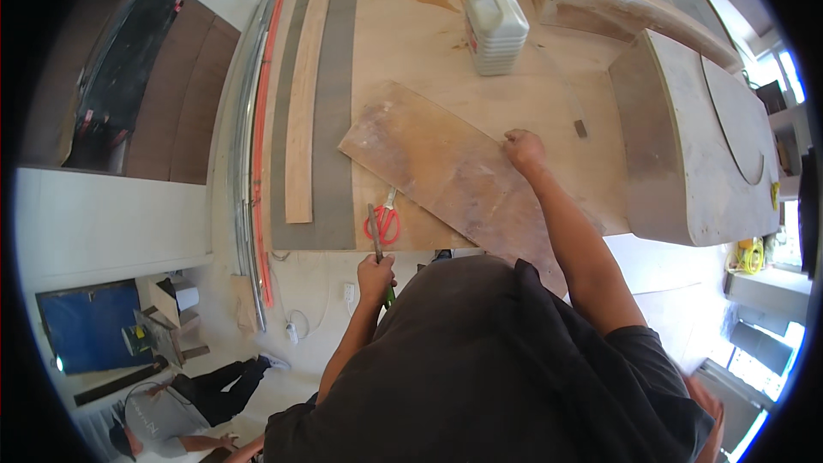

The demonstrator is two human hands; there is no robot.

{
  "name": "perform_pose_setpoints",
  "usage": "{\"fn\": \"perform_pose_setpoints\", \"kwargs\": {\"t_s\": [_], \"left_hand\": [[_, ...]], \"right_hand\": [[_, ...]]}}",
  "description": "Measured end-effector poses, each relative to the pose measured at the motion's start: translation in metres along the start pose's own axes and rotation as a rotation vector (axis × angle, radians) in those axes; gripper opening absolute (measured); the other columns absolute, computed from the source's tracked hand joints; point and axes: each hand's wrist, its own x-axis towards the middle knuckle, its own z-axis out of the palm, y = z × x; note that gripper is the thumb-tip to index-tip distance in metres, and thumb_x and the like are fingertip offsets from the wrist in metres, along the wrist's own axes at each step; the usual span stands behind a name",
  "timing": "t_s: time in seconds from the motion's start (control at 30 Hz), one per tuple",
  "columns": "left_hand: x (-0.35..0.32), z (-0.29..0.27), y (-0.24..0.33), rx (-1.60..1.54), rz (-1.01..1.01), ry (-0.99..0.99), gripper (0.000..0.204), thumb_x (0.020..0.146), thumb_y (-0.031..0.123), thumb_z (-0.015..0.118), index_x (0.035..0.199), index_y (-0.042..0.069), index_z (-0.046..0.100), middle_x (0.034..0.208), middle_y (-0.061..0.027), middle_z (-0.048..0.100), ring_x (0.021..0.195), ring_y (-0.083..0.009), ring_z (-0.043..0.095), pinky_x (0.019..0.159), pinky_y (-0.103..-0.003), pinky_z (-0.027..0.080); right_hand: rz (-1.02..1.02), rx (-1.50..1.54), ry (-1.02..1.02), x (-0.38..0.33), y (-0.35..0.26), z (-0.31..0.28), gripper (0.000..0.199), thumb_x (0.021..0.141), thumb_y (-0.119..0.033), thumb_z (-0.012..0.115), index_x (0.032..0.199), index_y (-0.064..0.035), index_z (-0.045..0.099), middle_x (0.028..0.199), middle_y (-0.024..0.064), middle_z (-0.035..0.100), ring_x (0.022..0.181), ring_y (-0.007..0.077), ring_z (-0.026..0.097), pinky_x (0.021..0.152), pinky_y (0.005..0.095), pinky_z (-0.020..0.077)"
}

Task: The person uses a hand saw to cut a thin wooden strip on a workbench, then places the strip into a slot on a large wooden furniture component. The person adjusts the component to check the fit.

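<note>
My left hand (375, 277) is closed round a file (375, 231), a narrow grey bar with a green handle, held at the front edge of the workbench. My right hand (523, 151) has its fingers curled at the far long edge of a brown, stained wooden board (446, 167). The board lies slanted across the bench, its near end reaching past the front edge beside my body. Red-handled scissors (383, 225) lie just beyond my left hand, their blades pointing towards the board. The undersides of my right fingers are hidden.
A white jug with a red cap (497, 30) stands farther back. A wooden strip (309, 103) lies on the left. Red and grey lengths (261, 129) run along the bench's left side. A box-like wooden piece (686, 137) sits right. Another person (184, 411) is at lower left.
</note>
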Motion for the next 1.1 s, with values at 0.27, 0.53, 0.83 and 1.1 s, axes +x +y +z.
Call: {"fn": "perform_pose_setpoints", "kwargs": {"t_s": [0.27,0.53,0.83,1.1], "left_hand": [[-0.015,-0.013,0.002,0.047,-0.048,0.088,0.027,0.093,0.020,0.070,0.085,-0.004,0.059,0.063,-0.0090,0.059,0.046,-0.0177,0.058,0.045,-0.034,0.050],[-0.015,-0.019,-0.003,0.071,-0.033,0.115,0.029,0.092,0.022,0.070,0.083,-0.004,0.060,0.062,-0.0100,0.060,0.047,-0.0182,0.059,0.045,-0.035,0.051],[0.027,-0.016,-0.039,0.352,0.155,0.247,0.043,0.096,0.037,0.064,0.093,-0.005,0.064,0.081,-0.0249,0.070,0.075,-0.0424,0.070,0.070,-0.051,0.055],[0.043,0.005,0.025,0.343,0.234,0.105,0.039,0.096,0.040,0.061,0.110,0.004,0.070,0.100,-0.0244,0.072,0.097,-0.0460,0.068,0.083,-0.052,0.052]], "right_hand": [[0.034,-0.111,-0.208,0.018,-0.022,0.000,0.025,0.079,-0.030,0.073,0.096,-0.0126,0.080,0.097,0.0142,0.076,0.093,0.0339,0.072,0.083,0.0438,0.0567],[0.108,0.138,0.007,0.025,-0.001,0.006,0.029,0.084,-0.036,0.070,0.088,-0.0087,0.077,0.088,0.0157,0.074,0.090,0.0366,0.071,0.081,0.0475,0.0547],[-0.123,-0.113,0.161,-0.048,-0.002,-0.013,0.041,0.092,-0.035,0.071,0.117,-0.0022,0.070,0.132,0.0228,0.062,0.123,0.0380,0.059,0.099,0.0499,0.0465],[-0.408,-0.831,-0.061,-0.229,0.056,0.042,0.076,0.099,-0.043,0.055,0.160,-0.0060,0.030,0.169,0.0246,0.016,0.158,0.0424,0.011,0.125,0.0611,0.0060]]}}
